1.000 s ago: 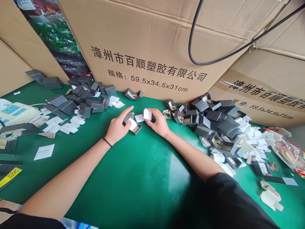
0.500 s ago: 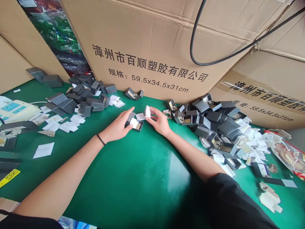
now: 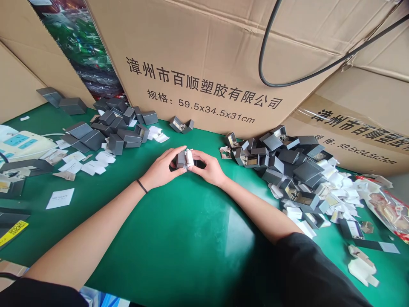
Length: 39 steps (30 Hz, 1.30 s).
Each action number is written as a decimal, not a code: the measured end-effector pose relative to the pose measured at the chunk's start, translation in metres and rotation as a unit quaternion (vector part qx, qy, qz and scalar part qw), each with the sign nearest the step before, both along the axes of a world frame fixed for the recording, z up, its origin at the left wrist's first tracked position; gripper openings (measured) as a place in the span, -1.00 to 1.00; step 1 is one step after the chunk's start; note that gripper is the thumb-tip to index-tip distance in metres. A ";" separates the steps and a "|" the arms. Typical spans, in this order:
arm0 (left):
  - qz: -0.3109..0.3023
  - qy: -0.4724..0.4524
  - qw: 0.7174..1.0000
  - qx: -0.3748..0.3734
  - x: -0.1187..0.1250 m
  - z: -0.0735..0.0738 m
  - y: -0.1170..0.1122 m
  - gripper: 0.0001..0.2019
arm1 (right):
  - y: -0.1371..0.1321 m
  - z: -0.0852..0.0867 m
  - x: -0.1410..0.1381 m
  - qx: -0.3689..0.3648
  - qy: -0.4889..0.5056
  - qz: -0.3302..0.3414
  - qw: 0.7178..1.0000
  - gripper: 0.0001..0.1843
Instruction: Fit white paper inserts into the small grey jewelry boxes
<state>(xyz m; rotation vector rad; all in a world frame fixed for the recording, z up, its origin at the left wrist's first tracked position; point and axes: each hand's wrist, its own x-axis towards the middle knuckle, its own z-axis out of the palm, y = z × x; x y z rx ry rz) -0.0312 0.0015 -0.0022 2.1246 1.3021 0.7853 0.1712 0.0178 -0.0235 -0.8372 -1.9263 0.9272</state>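
Note:
Both my hands meet at the middle of the green table (image 3: 179,238). My left hand (image 3: 162,169) grips a small grey box (image 3: 181,160) by its lid. Against that box, my right hand (image 3: 207,168) pinches a white insert (image 3: 189,158) and presses it in. A black band sits on my left wrist. The box's inside is mostly hidden by my fingers.
A pile of closed grey boxes (image 3: 105,132) lies to the left with white cards (image 3: 92,166). A bigger heap of open boxes and white inserts (image 3: 297,170) lies right. Large cardboard cartons (image 3: 204,64) wall the back. A power strip (image 3: 19,145) sits far left.
My right hand carried the white insert left to the grey box. My left hand lifted and turned the box, and the two hands closed together.

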 end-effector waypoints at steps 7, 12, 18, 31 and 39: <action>0.003 0.008 1.000 -0.004 -0.001 0.001 0.000 -0.36 | 0.001 0.002 0.001 0.030 -0.063 -0.035 0.997 -0.47; 0.005 0.010 1.000 -0.006 -0.001 0.000 0.000 -0.35 | 0.003 -0.003 0.001 0.050 -0.073 -0.036 0.995 -0.43; 0.005 0.016 1.000 -0.006 -0.001 0.000 0.001 -0.33 | 0.001 -0.004 0.000 0.090 -0.118 -0.042 0.988 -0.44; -0.011 0.002 1.000 -0.018 -0.003 0.000 0.002 -0.30 | 0.008 0.019 0.010 0.096 -0.248 0.004 0.964 -0.52; -0.014 -0.021 0.999 -0.036 -0.003 0.001 0.002 -0.28 | -0.008 0.024 0.006 0.157 -0.387 -0.037 0.908 -0.51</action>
